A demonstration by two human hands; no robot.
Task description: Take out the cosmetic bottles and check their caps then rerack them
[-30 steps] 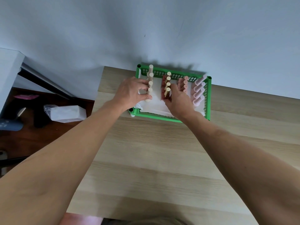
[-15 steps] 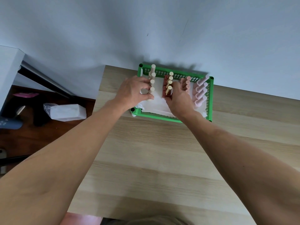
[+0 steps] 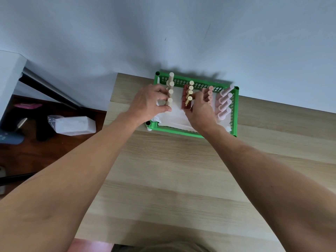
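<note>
The counter (image 3: pixel 181 170) carries a green basket (image 3: pixel 235 110) at its far edge, against the wall. White paper (image 3: pixel 174 117) lines the basket, and the cosmetic bottles stand in it in four rows that run away from the person: cream bottles (image 3: pixel 171 88) on the left, then red bottles with yellow caps (image 3: pixel 190 91), then peach bottles (image 3: pixel 210 90), then pale pink bottles (image 3: pixel 224 104) on the right. Their long axes point up, the caps leaning a little toward the camera.

Both arms reach far forward. The left hand (image 3: pixel 147 104) is at the cream row, and its grip holds the nearest cream bottle (image 3: pixel 169 104). The right hand (image 3: pixel 200 111) is between the red and peach rows; its fingers curl around the nearest red bottle (image 3: pixel 188 101), the thumb side below it. I judge both bottles will come out straight upward along their axis.
</note>
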